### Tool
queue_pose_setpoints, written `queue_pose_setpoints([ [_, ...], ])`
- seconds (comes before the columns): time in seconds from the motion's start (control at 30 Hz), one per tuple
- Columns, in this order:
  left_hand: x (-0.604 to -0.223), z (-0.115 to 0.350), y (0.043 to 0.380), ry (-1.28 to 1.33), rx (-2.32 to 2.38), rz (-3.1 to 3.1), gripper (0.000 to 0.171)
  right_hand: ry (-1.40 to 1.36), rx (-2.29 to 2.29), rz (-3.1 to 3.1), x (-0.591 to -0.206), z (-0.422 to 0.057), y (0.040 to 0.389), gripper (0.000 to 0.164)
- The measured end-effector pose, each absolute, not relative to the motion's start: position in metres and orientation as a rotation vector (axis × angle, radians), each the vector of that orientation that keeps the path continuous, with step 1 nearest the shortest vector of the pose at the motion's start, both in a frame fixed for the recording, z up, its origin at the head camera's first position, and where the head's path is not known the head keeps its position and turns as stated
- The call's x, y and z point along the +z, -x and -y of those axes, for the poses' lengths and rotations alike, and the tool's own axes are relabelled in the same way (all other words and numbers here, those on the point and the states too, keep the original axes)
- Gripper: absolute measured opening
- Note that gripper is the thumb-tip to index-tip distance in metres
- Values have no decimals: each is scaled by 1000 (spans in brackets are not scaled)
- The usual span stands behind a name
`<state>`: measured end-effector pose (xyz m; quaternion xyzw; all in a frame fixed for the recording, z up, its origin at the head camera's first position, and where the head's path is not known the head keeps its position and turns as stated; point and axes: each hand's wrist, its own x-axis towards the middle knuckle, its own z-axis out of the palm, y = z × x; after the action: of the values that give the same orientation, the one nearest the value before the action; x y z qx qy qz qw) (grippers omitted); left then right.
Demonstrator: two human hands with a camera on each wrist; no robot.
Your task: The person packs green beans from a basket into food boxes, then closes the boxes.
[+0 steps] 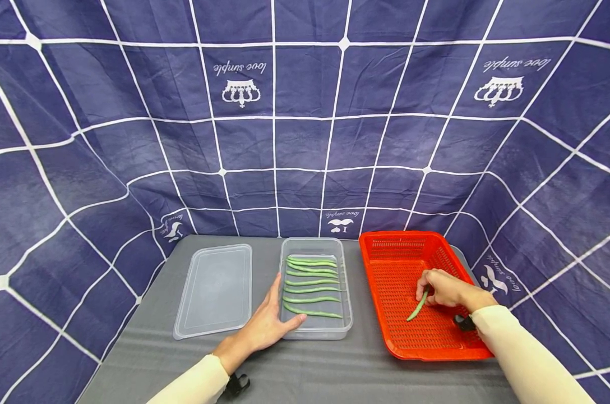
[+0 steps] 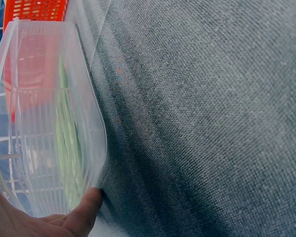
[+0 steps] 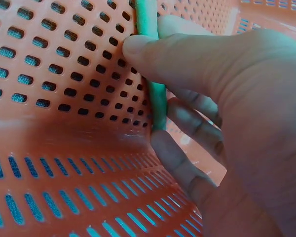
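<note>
In the head view a clear plastic container [image 1: 317,334] stands mid-table, with several green beans [image 1: 312,290] laid side by side across its bottom. My left hand [image 1: 269,322] rests against the container's left side, fingers extended and thumb at the near left corner; the left wrist view shows a fingertip touching the wall. My right hand [image 1: 445,289] is inside the red basket [image 1: 393,331] and pinches one green bean [image 1: 417,307] between thumb and fingers. That bean [image 3: 158,96] crosses behind the thumb in the right wrist view, over the perforated plastic.
A flat translucent lid [image 1: 216,292] lies on the grey tabletop [image 1: 148,348], left of the container. Blue grid-patterned cloth [image 1: 305,146] hangs behind and along both sides. The basket's raised walls surround my right hand.
</note>
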<state>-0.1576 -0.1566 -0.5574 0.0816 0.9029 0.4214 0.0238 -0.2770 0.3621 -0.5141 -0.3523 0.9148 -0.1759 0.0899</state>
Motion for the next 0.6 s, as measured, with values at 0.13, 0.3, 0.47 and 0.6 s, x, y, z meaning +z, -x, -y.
queue_pose_setpoints([
  [0.13, -557, 156, 158, -257, 1306, -2793, 133, 1071, -521, -2719, -515, -363, 278, 33],
  [0.3, -557, 157, 158, -257, 1304, -2790, 133, 1055, -532, -2721, -514, -362, 277, 31],
  [0.47, -556, 157, 158, -258, 1299, -2790, 134, 1066, -558, -2725, -513, -360, 278, 30],
  [0.6, -556, 157, 158, -260, 1296, -2790, 133, 1101, -573, -2735, -512, -356, 279, 30],
])
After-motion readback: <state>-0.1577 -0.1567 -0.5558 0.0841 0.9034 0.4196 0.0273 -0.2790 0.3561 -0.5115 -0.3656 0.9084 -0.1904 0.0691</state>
